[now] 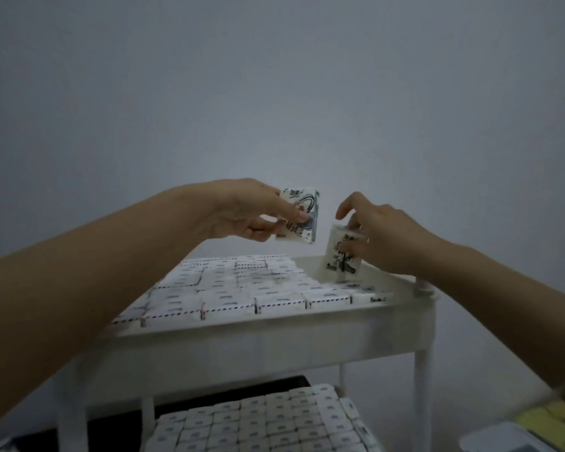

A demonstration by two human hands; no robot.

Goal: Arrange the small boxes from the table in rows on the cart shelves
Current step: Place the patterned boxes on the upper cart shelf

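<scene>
My left hand [252, 208] pinches a small white box with dark print [302, 203] and holds it in the air above the back of the white cart's top shelf [274, 324]. My right hand [375, 233] grips a second small printed box [340, 259] upright at the shelf's back right corner, its lower end down among the boxes there. Rows of small white boxes [235, 285] cover most of the top shelf. More rows of boxes [261, 422] fill the lower shelf.
A plain grey wall [274, 93] stands right behind the cart. The cart's white legs [423, 396] run down at the right. A yellow and white object [535, 429] lies at the bottom right corner, blurred.
</scene>
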